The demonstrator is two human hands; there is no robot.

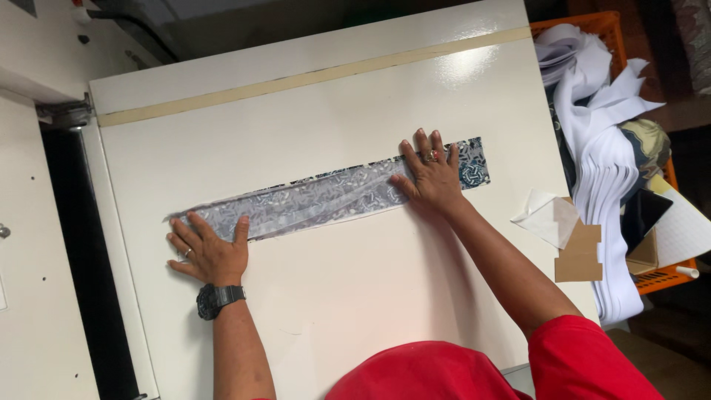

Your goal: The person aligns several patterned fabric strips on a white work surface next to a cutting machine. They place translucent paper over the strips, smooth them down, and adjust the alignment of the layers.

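1. under both hands lies a long cloth strip (326, 196), grey with a small pattern and dark blue at its far right end.
2. left hand (209, 250) lies flat on the strip's left end, fingers spread wide, palm down. it pinches nothing, it just presses.
3. right hand (432, 176) lies flat near the strip's right end, fingers straight and a little apart, pressing down too. a ring (432, 156) sits on one finger.
4. a black watch (216, 299) is on the left wrist.
5. the strip lies slanted across the middle of a big white table (355, 296), its left end lower in the picture than its right end.
6. a tan tape line (311, 77) runs along the far side of the table, well apart from the strip.
7. a folded white piece (546, 217) and a brown card piece (580, 255) sit at the table's right edge, touching each other.
8. past that edge is an orange basket (601, 22) with a pile of white cloth (603, 148) in it.
9. red sleeves (585, 355) show at the bottom.
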